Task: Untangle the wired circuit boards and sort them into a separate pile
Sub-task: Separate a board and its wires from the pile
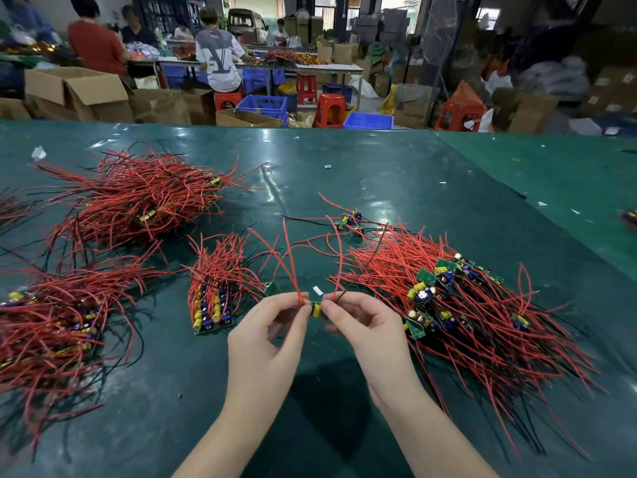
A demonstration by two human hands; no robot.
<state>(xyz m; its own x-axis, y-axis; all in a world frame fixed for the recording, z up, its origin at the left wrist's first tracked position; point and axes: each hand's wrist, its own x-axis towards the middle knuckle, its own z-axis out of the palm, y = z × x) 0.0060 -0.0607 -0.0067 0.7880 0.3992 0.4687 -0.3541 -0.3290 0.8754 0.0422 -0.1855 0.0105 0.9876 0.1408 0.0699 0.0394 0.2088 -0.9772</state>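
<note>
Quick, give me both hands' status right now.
Left hand: closed, pinching the red wires at one end of a small circuit board.
Right hand: closed, pinching the same board's other end, where more wires leave.

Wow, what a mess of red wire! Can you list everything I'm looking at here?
Held circuit board: one, green with yellow part, between both hands.
Tangled pile: one, red wires, right.
Neat stack: one, left of hands.
Wire heaps: several, red, far and near left.
Loose boards: a few, centre.
Table: one, dark green.
Stools: several, red, behind.
Crates: several, blue, behind.
Workers: several, background.
Left hand, right hand: pinching the board.
</note>
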